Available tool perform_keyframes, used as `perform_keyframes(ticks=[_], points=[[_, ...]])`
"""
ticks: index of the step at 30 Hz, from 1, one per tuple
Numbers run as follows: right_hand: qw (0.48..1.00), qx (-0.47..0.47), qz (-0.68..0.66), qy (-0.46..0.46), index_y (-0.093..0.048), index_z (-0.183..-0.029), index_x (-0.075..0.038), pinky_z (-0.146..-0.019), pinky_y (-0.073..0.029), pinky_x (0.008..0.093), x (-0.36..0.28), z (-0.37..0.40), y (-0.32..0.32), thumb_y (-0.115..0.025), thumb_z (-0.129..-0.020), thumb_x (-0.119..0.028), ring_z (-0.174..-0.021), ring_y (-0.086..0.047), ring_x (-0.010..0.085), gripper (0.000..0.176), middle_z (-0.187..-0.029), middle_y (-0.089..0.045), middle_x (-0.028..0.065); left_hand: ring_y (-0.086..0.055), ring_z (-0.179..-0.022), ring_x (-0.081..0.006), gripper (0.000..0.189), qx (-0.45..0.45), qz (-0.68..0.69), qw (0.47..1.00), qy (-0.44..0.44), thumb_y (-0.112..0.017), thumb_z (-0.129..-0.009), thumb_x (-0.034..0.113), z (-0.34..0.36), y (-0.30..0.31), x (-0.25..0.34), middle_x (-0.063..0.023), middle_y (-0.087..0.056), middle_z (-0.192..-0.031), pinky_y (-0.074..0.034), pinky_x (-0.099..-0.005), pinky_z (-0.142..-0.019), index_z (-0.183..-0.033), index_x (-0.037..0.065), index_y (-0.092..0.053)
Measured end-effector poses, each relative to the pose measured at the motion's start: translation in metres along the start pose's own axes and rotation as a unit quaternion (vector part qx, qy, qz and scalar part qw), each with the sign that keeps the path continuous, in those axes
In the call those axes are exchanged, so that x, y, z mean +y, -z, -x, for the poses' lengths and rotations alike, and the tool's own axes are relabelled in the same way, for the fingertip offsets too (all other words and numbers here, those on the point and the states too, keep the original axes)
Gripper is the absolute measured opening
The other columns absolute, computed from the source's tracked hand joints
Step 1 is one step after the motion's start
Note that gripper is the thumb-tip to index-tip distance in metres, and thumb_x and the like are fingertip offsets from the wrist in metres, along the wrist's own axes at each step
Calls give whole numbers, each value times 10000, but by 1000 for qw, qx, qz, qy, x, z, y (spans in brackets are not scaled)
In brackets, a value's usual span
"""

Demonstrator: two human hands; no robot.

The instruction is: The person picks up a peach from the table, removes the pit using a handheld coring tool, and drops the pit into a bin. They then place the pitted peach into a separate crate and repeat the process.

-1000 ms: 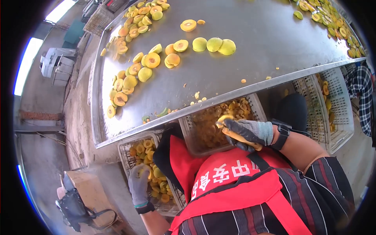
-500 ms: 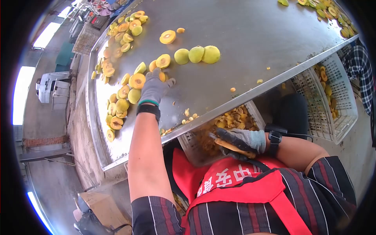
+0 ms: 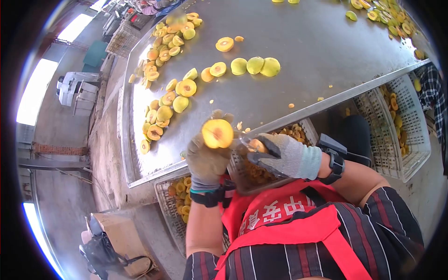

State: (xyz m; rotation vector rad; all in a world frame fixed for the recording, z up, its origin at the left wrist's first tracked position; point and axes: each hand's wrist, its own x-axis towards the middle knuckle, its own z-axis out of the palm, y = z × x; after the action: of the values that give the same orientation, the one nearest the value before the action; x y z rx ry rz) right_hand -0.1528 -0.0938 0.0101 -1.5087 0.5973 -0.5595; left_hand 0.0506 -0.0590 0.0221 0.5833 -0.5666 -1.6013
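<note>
My left hand (image 3: 208, 156), in a grey glove, grips a yellow peach half (image 3: 217, 134) with its cut face up, in front of the table edge. Close to its right, my gloved right hand (image 3: 287, 155) is closed round a small hand tool (image 3: 256, 145) with a tan handle and a metal tip. That tip points at the fruit, right by its edge. On the metal table (image 3: 298, 56) beyond lie more peach halves (image 3: 179, 103), some cut side up and others skin up, in a loose row and a heap at the left.
Below the table edge stand a crate (image 3: 305, 128) of fruit pieces, a crate (image 3: 161, 191) of peach halves and a white crate (image 3: 415, 149) at right. Another heap of halves (image 3: 392, 18) lies far right. A person's checked sleeve (image 3: 431, 88) shows beyond it.
My left hand has come back from the row on the table with a peach half in it. My right hand has turned the tool toward that fruit, and the view has shifted.
</note>
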Motion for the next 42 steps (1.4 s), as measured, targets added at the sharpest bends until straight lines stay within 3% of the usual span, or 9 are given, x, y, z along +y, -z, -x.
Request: perform_keyframes(ticks=[2,12,18,20,22,27,31,33,42], points=[[976,68,151,144,-554,-956,-26,-684,-462,402,5,-8,-8,-603,-842,-269,-820,-587,358,273,-854,-600,188,-532,-1040,-338,626,103,-21,993,-60,-521,-848,434,9,-8,-23,-203,-513,-1190,-469,-416,-854,-1265,-22,-420],[949,39,310,39,-502,-980,-30,-632,-472,452,-7,1,-21,-583,-820,-298,-726,-591,390,323,-798,-598,216,-530,-1005,-211,340,182,-168,957,-149,-445,-945,273,27,-30,-51,-117,-552,-1092,-415,-339,-915,-1173,26,-489],[984,32,94,147,-504,-1070,-43,-684,-480,399,41,-9,-43,-566,-839,-226,-780,-614,336,301,-879,-617,182,-515,-960,-154,192,197,-319,895,-243,-553,-891,118,27,-31,-62,-79,-551,-1051,-435,-300,-858,-1061,33,-524],[972,-92,-63,-207,-536,-1049,-61,-717,-480,398,-18,1,-29,-549,-841,-185,-778,-611,333,243,-886,-625,155,-527,-937,-161,197,167,-344,879,-286,-570,-872,79,25,-19,-64,-96,-549,-1056,-446,-292,-836,-1057,34,-519],[988,-98,11,-119,-546,-1032,-63,-722,-481,398,-8,4,-27,-552,-836,-192,-781,-613,329,235,-873,-627,150,-538,-920,-155,189,133,-432,838,-305,-571,-866,71,27,-17,-66,-94,-561,-1040,-450,-285,-820,-1046,32,-527],[958,-133,249,-44,-570,-986,-54,-758,-476,401,-2,11,-23,-569,-816,-247,-799,-614,321,257,-848,-636,131,-583,-883,-156,117,72,-407,905,-101,-614,-824,39,36,-7,-52,-94,-631,-950,-467,-292,-836,-931,-8,-618],[926,-237,-95,-278,-548,-854,-124,-394,-356,221,-7,14,-21,-573,-877,-362,-451,-450,78,240,-578,-457,-22,-601,-903,-175,175,23,-330,943,-13,-608,-817,35,38,-6,-36,-112,-632,-994,-480,-315,-839,-986,-11,-617],[914,-249,-168,-274,-548,-856,-124,-397,-349,211,-12,15,-19,-570,-886,-342,-459,-446,65,221,-586,-462,-29,-613,-910,-197,224,-61,-263,963,-10,-621,-802,63,35,-3,-31,-125,-631,-1019,-490,-337,-840,-1013,-12,-616],[912,-176,-257,-266,-549,-913,-51,-382,-382,204,-9,13,-19,-552,-887,-257,-439,-489,90,207,-613,-512,3,-613,-898,-184,293,61,-250,959,-117,-660,-809,141,31,-11,-59,-108,-632,-991,-499,-311,-813,-1047,-15,-587]])
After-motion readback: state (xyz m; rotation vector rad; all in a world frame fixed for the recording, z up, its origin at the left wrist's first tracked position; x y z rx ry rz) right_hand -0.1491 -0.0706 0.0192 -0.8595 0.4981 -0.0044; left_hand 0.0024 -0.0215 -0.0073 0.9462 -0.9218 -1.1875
